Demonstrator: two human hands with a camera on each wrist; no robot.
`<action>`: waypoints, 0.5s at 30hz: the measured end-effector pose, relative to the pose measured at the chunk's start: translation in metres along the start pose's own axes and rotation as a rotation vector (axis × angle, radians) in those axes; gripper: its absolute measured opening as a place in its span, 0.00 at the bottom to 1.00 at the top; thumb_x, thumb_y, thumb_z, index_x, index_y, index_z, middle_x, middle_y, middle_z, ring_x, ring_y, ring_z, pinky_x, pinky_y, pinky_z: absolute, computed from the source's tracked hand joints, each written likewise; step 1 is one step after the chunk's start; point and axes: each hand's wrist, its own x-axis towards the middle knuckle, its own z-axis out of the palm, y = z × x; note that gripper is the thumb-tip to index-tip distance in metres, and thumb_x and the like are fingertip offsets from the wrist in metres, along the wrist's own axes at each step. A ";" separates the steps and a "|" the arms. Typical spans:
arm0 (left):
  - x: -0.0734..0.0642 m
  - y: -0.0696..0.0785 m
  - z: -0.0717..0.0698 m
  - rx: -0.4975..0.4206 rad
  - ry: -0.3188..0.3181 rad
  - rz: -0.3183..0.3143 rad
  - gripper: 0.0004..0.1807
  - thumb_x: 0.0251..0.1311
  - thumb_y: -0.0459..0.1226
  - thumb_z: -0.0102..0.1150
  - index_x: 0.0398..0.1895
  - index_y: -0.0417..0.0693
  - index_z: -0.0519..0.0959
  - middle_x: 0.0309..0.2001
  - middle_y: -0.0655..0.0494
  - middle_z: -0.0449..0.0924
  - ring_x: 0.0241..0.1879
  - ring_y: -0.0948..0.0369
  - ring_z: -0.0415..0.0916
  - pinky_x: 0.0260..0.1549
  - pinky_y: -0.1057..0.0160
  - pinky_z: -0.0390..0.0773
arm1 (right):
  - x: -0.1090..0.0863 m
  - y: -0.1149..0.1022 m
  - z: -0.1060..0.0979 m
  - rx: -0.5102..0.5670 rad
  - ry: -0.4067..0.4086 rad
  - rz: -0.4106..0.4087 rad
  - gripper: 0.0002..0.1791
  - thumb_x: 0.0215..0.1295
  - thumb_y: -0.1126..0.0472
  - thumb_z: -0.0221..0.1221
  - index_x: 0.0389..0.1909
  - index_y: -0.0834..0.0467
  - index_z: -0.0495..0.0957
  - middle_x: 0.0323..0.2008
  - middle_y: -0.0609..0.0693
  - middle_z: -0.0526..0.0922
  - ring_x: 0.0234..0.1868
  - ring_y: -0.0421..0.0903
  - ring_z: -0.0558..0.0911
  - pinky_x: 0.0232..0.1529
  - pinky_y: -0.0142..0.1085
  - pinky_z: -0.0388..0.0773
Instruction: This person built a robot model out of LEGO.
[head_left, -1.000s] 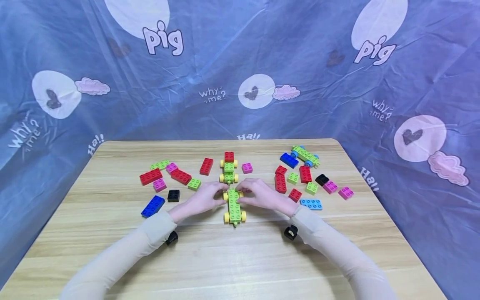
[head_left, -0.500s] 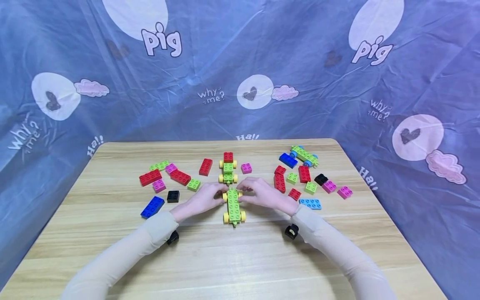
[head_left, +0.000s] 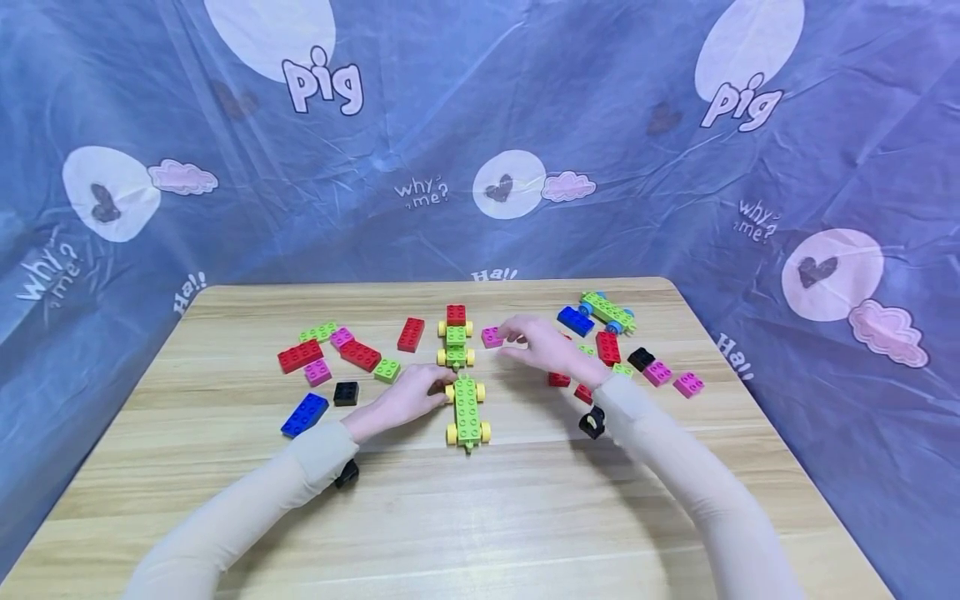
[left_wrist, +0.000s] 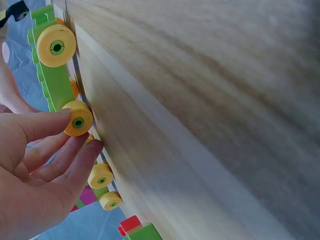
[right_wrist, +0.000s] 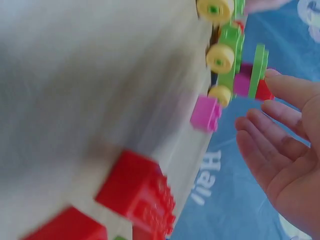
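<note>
A green toy car base with yellow wheels [head_left: 467,412] lies in the middle of the table. My left hand [head_left: 411,396] holds it at its far left wheel; in the left wrist view the thumb presses that yellow wheel [left_wrist: 78,126], with curved fingers beside it. Just beyond stands a second yellow-wheeled car [head_left: 455,357] carrying a red brick [head_left: 456,313] and a green brick [head_left: 455,335]. Whether the cars are joined is unclear. My right hand [head_left: 542,346] hovers beside a small pink brick [head_left: 491,337], its fingers loosely bent and apart from that brick [right_wrist: 204,113] in the right wrist view.
Red, green, pink, black and blue bricks lie at the left, among them a blue brick [head_left: 304,414] and a black one [head_left: 346,393]. Several more bricks lie at the right, partly under my right arm. A blue-wheeled green car base [head_left: 609,312] stands at the back right.
My right hand has left the near car base and moved away and to the right, up to the pink brick. My left hand has stayed at the wheel.
</note>
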 end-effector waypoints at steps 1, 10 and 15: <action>0.000 0.000 0.000 0.002 -0.001 -0.003 0.18 0.60 0.31 0.64 0.55 0.37 0.81 0.53 0.43 0.84 0.56 0.48 0.81 0.59 0.50 0.78 | 0.003 0.003 -0.002 -0.006 -0.009 0.017 0.16 0.64 0.62 0.65 0.49 0.66 0.81 0.47 0.61 0.86 0.47 0.55 0.85 0.52 0.49 0.84; 0.001 -0.001 0.001 0.013 0.016 0.000 0.18 0.59 0.30 0.64 0.53 0.38 0.82 0.52 0.44 0.85 0.55 0.48 0.81 0.59 0.50 0.79 | 0.025 0.023 -0.004 -0.027 -0.075 0.049 0.19 0.63 0.62 0.65 0.51 0.68 0.80 0.50 0.63 0.85 0.49 0.58 0.85 0.54 0.48 0.83; 0.002 0.000 0.001 0.011 0.024 0.000 0.17 0.59 0.30 0.65 0.52 0.39 0.82 0.51 0.44 0.86 0.52 0.49 0.82 0.56 0.51 0.80 | 0.033 0.024 0.000 -0.068 -0.120 0.053 0.20 0.63 0.62 0.65 0.54 0.67 0.79 0.52 0.62 0.84 0.52 0.58 0.83 0.55 0.48 0.82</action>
